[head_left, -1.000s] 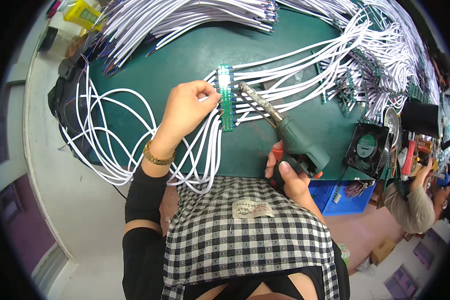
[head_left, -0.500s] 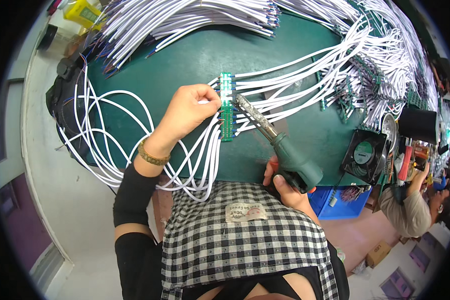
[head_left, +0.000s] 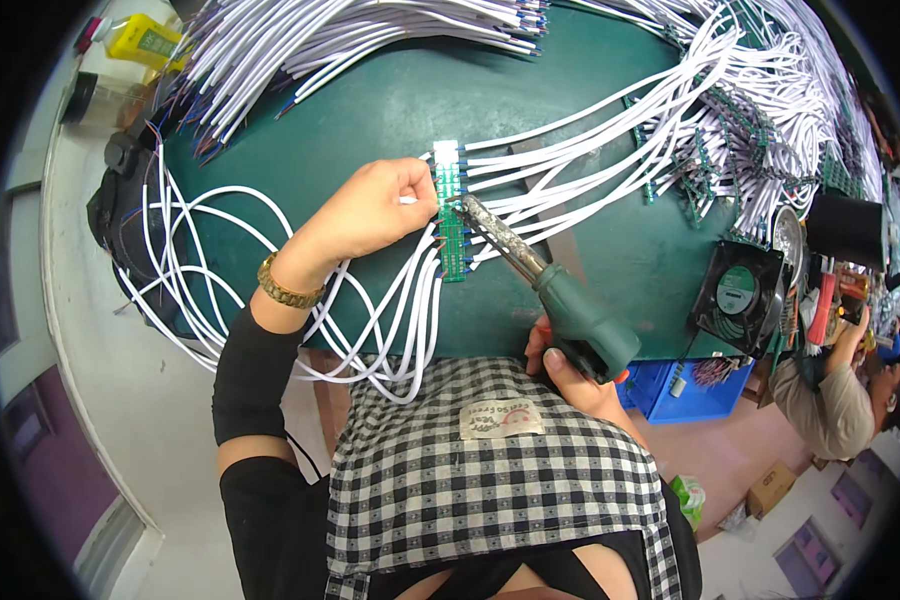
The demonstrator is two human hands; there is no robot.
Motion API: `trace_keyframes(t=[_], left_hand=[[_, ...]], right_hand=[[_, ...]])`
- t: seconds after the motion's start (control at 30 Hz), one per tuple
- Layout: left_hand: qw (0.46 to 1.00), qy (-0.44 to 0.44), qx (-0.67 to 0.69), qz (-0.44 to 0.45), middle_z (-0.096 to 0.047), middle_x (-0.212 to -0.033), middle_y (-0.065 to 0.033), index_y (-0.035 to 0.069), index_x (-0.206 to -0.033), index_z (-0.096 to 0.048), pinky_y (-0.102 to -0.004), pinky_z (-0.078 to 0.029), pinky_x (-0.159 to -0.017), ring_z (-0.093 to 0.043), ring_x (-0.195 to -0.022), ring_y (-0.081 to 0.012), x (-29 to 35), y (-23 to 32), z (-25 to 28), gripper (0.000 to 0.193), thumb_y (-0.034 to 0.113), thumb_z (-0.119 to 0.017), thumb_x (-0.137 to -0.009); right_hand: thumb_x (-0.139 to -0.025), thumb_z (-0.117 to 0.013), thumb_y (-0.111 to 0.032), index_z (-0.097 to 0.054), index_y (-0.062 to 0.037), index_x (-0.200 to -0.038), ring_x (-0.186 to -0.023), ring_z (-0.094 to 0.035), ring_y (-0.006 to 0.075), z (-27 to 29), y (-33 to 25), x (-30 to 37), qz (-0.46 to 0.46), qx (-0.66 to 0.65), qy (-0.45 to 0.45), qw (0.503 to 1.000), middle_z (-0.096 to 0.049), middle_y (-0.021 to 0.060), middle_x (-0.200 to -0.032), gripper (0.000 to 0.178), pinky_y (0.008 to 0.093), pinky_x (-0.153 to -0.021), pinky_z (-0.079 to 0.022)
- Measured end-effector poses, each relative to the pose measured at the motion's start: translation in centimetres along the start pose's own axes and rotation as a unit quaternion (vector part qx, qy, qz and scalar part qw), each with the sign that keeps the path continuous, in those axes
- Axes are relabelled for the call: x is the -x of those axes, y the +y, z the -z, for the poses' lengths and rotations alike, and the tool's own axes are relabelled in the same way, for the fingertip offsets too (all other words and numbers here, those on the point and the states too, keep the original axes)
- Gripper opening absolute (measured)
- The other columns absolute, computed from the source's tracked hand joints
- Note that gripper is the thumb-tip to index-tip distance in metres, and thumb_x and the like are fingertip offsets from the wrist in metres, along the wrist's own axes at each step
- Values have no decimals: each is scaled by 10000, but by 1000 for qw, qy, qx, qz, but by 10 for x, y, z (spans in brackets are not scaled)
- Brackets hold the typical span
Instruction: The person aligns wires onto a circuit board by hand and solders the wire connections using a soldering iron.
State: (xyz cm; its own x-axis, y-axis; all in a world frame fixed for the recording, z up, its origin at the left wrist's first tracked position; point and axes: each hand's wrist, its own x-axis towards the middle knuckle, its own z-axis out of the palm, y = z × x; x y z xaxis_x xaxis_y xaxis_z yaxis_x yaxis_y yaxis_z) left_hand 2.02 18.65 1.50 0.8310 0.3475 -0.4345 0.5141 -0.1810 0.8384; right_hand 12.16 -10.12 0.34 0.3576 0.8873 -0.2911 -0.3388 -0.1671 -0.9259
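Observation:
A narrow strip of green circuit boards (head_left: 453,243) lies on the table in front of me, with wires joined along both long sides. My left hand (head_left: 375,208) is closed in a pinch on a white cable (head_left: 408,200), right at the strip's left edge. My right hand (head_left: 578,383) is wrapped round the handle of a green soldering gun (head_left: 588,322). Its worn metal barrel slants up and left, and the tip is at the strip's right side, close to my left fingertips. Whether the tip touches a pad is too small to tell.
White cables (head_left: 570,150) run right from the strip to a heap of wired boards (head_left: 760,130). A cable bundle (head_left: 360,35) lies at the back. Loose cables loop at left. A black fan (head_left: 738,290) stands right, above a blue bin (head_left: 695,392). Another person (head_left: 825,400) sits far right.
The soldering gun's tip has shifted slightly left and down along the strip, closer to its middle. My left hand keeps its pinch beside the strip. The whole view has tilted a little.

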Motion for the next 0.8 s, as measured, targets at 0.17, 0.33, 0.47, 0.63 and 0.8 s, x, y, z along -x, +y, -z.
trace_keyframes(t=[0.17,0.33,0.47,0.63,0.8], left_hand=[[993,79,-14,-89,-557,-698,4,7,-757,-552,-224,-425,-664,-500,-683,-57,6,-10,-10,74,58,-600,-784],[995,87,18,-44,-557,-697,2,7,-756,-550,-223,-420,-652,-492,-678,-56,7,-5,-11,69,50,-600,-777],[996,72,42,-25,-528,-686,22,14,-746,-542,-207,-397,-616,-459,-663,-39,7,-3,-10,68,41,-598,-774],[996,66,55,-37,-511,-678,35,17,-740,-536,-200,-381,-596,-438,-651,-30,6,-3,-11,64,30,-588,-774],[996,62,55,-21,-523,-682,25,11,-746,-542,-206,-392,-611,-456,-658,-38,7,-4,-12,45,18,-583,-764]], right_hand=[[-845,-631,-191,-495,-5,-1169,-744,-564,178,-3,1,-1,-17,7,23,1000,-568,124,-883,397,307,-641,-497],[-839,-628,-166,-549,-14,-1031,-697,-587,153,-1,0,-4,8,30,9,999,-588,87,-831,258,295,-631,-497],[-822,-634,-133,-614,-41,-888,-672,-623,151,-3,-6,-6,4,78,17,997,-620,52,-780,114,295,-623,-502],[-801,-641,-142,-639,-56,-867,-674,-646,192,-2,-4,-8,40,152,11,988,-652,58,-774,108,307,-619,-514],[-795,-640,-135,-648,-63,-860,-670,-652,202,-2,-3,-7,42,162,16,986,-660,59,-773,98,314,-619,-518]])
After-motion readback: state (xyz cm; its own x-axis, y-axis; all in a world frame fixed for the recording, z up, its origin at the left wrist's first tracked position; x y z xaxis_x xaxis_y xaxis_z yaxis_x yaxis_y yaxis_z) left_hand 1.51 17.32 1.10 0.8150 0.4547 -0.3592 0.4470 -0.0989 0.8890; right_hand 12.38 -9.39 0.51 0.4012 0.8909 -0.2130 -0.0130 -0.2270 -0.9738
